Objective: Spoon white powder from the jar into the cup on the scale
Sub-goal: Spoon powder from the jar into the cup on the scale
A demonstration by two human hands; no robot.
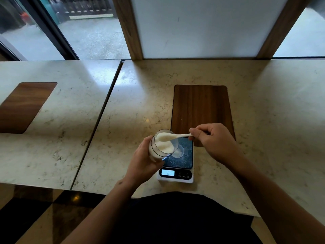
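The white powder [162, 145] sits banked up inside the clear jar [161, 147], which is tipped with its mouth facing toward the right hand and hanging over the near-left part of the scale [175, 166]. The left hand [146, 161] has its fingers [158, 160] wrapped closed around the jar's body from the left and beneath, holding it off the bench [123, 106].

A white spoon [173, 137] reaches into the jar's mouth, its bowl heaped with powder and resting at the top of the pile. The right hand [212, 140] pinches the far end of the handle, fingers [194, 132] closed on it; the bowl lies well to the left of those fingers, the handle running nearly level between them.

Just below the jar's mouth, and lower left of the right-hand fingers, stands the small clear cup [179, 151] on the scale's dark platform. I can make out a pale smear of something white in its bottom, so some powder looks to be in there already, though the jar's rim hides part of it. The lit display [168, 172] at the near edge shows digits I read as 0.15 or thereabouts; they are blurred.

To my eye the job is under way but early: a scoop is loaded and has not yet left the jar. What remains is lifting it clear, carrying it the short way down to the cup and tipping it in, likely more than once. Beyond the right hand a dark wooden inlay [202, 106] is set into the stone.
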